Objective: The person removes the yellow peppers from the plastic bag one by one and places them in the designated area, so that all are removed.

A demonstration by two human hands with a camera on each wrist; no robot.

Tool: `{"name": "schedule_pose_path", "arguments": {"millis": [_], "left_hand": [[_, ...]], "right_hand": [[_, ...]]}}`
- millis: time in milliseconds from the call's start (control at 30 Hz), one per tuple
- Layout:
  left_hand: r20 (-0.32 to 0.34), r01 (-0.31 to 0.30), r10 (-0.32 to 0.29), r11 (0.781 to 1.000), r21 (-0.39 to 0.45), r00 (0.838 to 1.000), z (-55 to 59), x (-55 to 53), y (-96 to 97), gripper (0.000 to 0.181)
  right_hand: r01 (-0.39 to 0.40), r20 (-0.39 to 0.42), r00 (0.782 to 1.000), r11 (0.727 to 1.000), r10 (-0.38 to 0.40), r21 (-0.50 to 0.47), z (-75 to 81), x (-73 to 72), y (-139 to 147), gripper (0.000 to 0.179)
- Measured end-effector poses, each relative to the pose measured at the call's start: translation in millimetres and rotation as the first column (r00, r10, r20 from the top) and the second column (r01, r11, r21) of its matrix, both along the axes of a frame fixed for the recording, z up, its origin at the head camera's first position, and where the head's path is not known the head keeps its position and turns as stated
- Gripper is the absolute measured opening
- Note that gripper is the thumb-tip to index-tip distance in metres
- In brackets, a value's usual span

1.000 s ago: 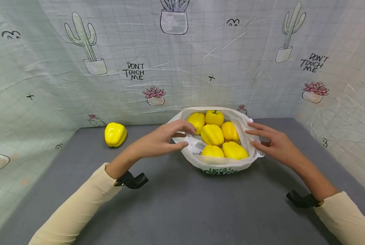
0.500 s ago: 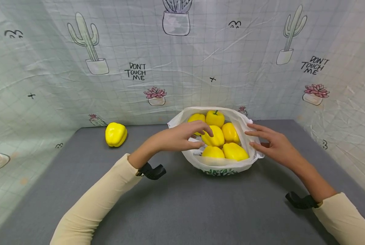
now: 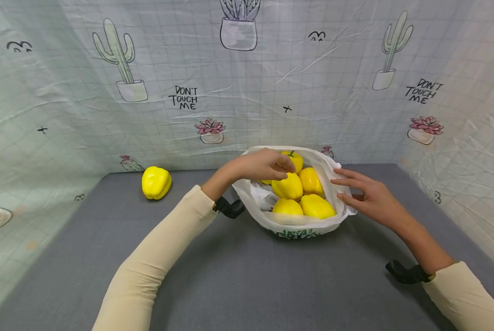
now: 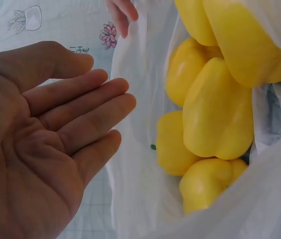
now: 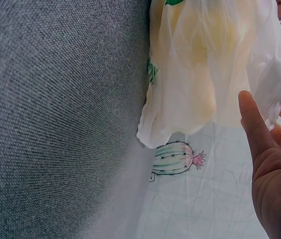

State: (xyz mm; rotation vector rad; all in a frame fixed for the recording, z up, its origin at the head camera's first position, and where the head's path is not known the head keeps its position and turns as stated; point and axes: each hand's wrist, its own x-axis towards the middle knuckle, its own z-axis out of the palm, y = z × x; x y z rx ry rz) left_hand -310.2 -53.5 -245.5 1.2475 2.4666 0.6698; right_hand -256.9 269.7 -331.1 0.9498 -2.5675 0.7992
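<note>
An uncovered white plastic bag (image 3: 263, 214) holds several yellow bell peppers (image 3: 287, 186), one showing a green stem. Over the bag's left back part hovers my left hand (image 3: 260, 164), hiding a pepper beneath it. In the left wrist view the palm of that left hand (image 4: 46, 134) faces the camera, its fingers loosely extended and holding nothing. My right hand (image 3: 367, 195) is at the bag's right rim, with relaxed fingertips right against the crumpled plastic. In the right wrist view its thumb and fingers stand apart beside the bag's edge (image 5: 270, 82).
A lone yellow bell pepper (image 3: 156, 183) lies at the back left of the grey tabletop (image 3: 247, 285). Behind the table hangs a pale cloth (image 3: 247, 92) printed with cacti, which also closes off both sides. Each wrist carries a black strap mount (image 3: 230, 208).
My left hand has moved right and then back across the bag opening, from its left rim to above the peppers. The right hand stays at the right rim. The bag stays put.
</note>
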Motion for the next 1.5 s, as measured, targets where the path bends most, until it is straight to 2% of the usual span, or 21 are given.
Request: {"name": "schedule_pose_path", "arguments": {"millis": [100,367,700,867,1100,1367,1500], "left_hand": [[-0.005,-0.010,0.010,1.000,-0.013,1.000,0.5,-8.5,5.3,0.034],[0.036,-0.033,0.034,0.999,-0.020,0.999,-4.9,-27.9,20.2,0.033],[0.067,0.008,-0.005,0.999,-0.034,0.998,-11.6,-51.7,28.3,0.032],[0.049,-0.008,0.011,0.999,-0.053,0.999,-16.4,-56.2,30.7,0.032],[0.081,-0.060,0.064,0.997,-0.047,0.995,-22.8,-60.3,32.8,0.040],[0.065,-0.053,0.057,0.996,-0.069,0.996,-27.5,-61.7,27.6,0.040],[0.075,-0.039,0.050,0.990,-0.136,0.996,-30.3,-60.8,26.1,0.046]], "right_hand": [[-0.002,0.001,1.000,1.000,0.002,0.001,0.4,0.1,0,0.044],[0.007,0.004,1.000,1.000,-0.007,0.013,1.4,0.4,-1,0.041],[0.007,-0.003,1.000,1.000,-0.007,0.018,2.3,-0.3,-3,0.042],[0.003,0.013,1.000,1.000,-0.003,0.008,1.7,0.6,-3,0.041],[0.009,0.009,1.000,1.000,-0.009,0.017,1.9,0.4,-3,0.041],[-0.001,0.014,1.000,1.000,0.000,0.015,4.2,-0.1,-3,0.041],[-0.007,0.014,1.000,1.000,0.007,0.011,2.7,-0.6,-4,0.041]]}}
